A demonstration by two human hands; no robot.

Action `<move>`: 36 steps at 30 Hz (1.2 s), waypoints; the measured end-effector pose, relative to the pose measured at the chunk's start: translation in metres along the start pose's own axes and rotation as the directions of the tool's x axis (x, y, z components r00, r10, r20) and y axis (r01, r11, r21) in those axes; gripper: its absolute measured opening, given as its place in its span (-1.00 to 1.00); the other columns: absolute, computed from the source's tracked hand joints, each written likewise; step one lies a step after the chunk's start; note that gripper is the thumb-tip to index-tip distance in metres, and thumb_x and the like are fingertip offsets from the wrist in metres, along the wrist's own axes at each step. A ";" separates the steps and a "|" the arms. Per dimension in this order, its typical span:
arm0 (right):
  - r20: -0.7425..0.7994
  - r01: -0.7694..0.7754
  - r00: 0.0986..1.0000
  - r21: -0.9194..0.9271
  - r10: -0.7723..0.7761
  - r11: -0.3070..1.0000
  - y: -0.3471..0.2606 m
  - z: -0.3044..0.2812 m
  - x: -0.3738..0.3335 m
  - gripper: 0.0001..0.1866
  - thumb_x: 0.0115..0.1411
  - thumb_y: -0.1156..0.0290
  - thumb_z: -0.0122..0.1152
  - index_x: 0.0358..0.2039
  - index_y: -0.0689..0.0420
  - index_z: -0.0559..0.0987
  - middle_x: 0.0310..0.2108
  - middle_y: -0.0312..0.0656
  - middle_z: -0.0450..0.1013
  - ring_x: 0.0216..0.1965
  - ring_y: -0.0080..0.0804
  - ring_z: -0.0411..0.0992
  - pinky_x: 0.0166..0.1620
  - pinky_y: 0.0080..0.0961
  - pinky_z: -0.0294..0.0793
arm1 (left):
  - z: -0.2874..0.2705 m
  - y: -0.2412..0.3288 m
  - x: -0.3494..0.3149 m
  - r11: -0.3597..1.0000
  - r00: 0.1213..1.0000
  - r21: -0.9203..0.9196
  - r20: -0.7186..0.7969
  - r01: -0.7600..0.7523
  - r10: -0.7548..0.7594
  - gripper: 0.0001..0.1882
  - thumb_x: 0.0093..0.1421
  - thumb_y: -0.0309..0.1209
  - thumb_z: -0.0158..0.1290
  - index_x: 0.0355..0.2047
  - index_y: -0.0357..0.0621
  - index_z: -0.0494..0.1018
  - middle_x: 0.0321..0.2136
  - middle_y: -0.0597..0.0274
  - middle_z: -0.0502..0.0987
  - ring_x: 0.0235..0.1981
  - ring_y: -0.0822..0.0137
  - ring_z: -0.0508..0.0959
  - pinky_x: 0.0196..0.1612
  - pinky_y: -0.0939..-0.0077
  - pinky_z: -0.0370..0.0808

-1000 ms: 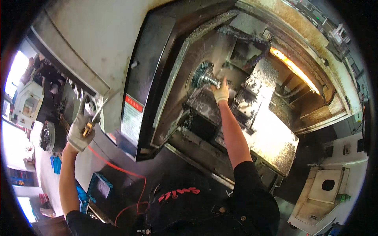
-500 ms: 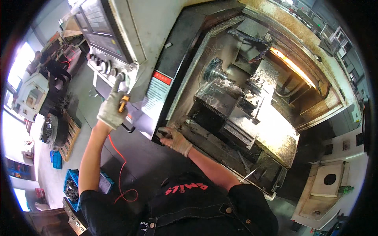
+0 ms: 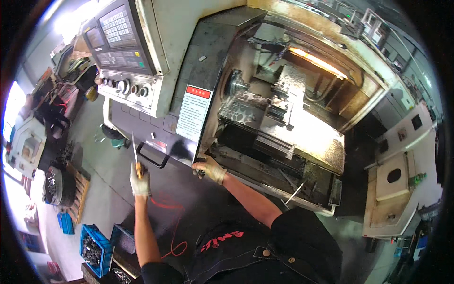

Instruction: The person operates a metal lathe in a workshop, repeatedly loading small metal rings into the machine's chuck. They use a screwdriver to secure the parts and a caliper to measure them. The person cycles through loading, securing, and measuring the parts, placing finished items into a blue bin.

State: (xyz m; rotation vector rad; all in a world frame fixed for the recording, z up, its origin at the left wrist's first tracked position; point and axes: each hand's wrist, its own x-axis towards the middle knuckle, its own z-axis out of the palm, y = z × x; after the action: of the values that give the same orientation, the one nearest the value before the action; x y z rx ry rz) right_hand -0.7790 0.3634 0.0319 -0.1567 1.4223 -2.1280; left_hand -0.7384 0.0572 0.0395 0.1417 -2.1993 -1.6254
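My left hand (image 3: pixel 140 182), in a pale work glove, is closed round the orange body of an air blow gun (image 3: pixel 139 170). Its long thin metal nozzle points up beside the black handle of the lathe door (image 3: pixel 191 61), and a red hose trails below. My gloved right hand (image 3: pixel 209 169) has its fingers curled at the door's lower corner, beside the machine opening. Something small and dark shows under those fingers; what it is I cannot make out. Inside the lathe stand the chuck (image 3: pixel 236 83) and the tool post (image 3: pixel 280 106), with no hand near them.
A control panel (image 3: pixel 118 52) with knobs hangs at upper left. Blue crates (image 3: pixel 97 251) with dark metal parts stand on the floor at lower left, near a wooden pallet (image 3: pixel 78 194). A lamp (image 3: pixel 317 61) glows inside the lathe. Another machine (image 3: pixel 388 189) stands at right.
My left hand has come down from the control panel knobs to beside the door handle, with the blow gun in it. My right hand stays at the door's lower corner. The view has shifted.
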 end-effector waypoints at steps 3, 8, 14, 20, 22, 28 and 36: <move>-0.077 -0.010 0.997 -0.074 0.004 0.997 -0.006 -0.006 -0.040 -0.62 0.06 0.39 0.20 -0.10 0.18 0.39 -0.48 -0.27 0.39 -0.50 -0.54 0.40 -0.51 -0.59 0.39 | -0.013 -0.103 -0.109 0.942 0.945 -0.112 -0.043 0.317 -0.323 -0.79 0.05 -0.66 -0.07 -0.32 -0.10 0.30 -0.53 0.46 0.29 -0.52 0.56 0.32 -0.47 0.67 0.33; -0.224 0.109 0.965 -0.120 -0.134 0.987 -0.003 -0.030 -0.122 -0.55 0.09 0.30 0.24 -0.06 0.24 0.38 -0.43 -0.23 0.45 -0.51 -0.54 0.41 -0.50 -0.60 0.38 | -0.019 -0.206 -0.301 0.756 0.782 0.219 -0.061 0.616 -0.620 -0.68 -0.06 -0.55 -0.03 -0.22 -0.20 0.37 -0.50 0.26 0.41 -0.49 0.32 0.41 -0.36 0.44 0.39; -0.387 0.138 0.902 -0.157 -0.189 0.978 0.008 -0.064 -0.208 -0.47 0.09 0.18 0.23 -0.07 0.31 0.36 -0.44 -0.16 0.45 -0.59 -0.53 0.39 -0.60 -0.63 0.34 | -0.063 -0.256 -0.399 0.384 0.422 0.347 -0.040 0.856 -0.906 -0.61 -0.09 -0.47 0.00 -0.16 -0.13 0.39 -0.41 0.08 0.49 -0.34 0.15 0.52 -0.24 0.35 0.42; -0.509 0.120 0.838 -0.175 -0.194 0.977 0.014 -0.102 -0.285 -0.44 0.06 0.19 0.27 -0.07 0.34 0.34 -0.44 -0.14 0.43 -0.61 -0.45 0.40 -0.62 -0.55 0.36 | -0.045 -0.259 -0.375 0.394 0.470 0.598 0.034 0.698 -0.882 -0.47 -0.09 -0.34 0.08 -0.02 -0.04 0.37 -0.22 -0.07 0.51 -0.14 -0.03 0.50 -0.12 0.24 0.42; -0.573 0.055 0.773 -0.366 -0.272 0.929 0.018 -0.118 -0.312 -0.44 0.03 0.25 0.31 -0.05 0.32 0.36 -0.29 -0.14 0.42 -0.37 -0.38 0.41 -0.32 -0.47 0.41 | -0.032 -0.257 -0.360 0.493 0.561 0.585 0.077 0.644 -0.824 -0.45 -0.08 -0.33 0.10 0.00 -0.02 0.35 -0.19 -0.07 0.50 -0.12 -0.02 0.50 -0.11 0.26 0.42; -0.524 0.038 0.180 -0.842 -0.833 0.538 -0.067 -0.020 -0.295 -0.55 0.05 0.35 0.26 -0.05 0.19 0.42 -0.27 -0.23 0.41 -0.28 -0.47 0.37 -0.19 -0.52 0.37 | -0.010 -0.219 -0.319 0.626 0.663 0.452 0.097 0.635 -0.743 -0.43 -0.08 -0.39 0.09 0.03 -0.03 0.31 -0.18 -0.05 0.49 -0.09 -0.03 0.48 -0.09 0.23 0.41; -0.089 0.007 0.996 -0.236 -0.029 0.972 -0.007 0.110 -0.141 -0.70 0.20 0.32 -0.03 -0.14 0.22 0.46 -0.29 -0.12 0.47 -0.39 -0.41 0.46 -0.36 -0.48 0.46 | -0.029 -0.243 -0.369 0.680 0.724 0.314 -0.039 0.663 -0.688 -0.41 -0.10 -0.32 0.13 0.00 -0.10 0.31 -0.14 -0.01 0.48 -0.06 -0.03 0.46 -0.07 0.26 0.40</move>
State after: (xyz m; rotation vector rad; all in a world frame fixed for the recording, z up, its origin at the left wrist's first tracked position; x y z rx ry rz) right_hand -0.6214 0.3488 0.1148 -0.1647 1.7329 -1.9974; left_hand -0.4271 0.0693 -0.2751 1.1327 -2.6345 -1.6018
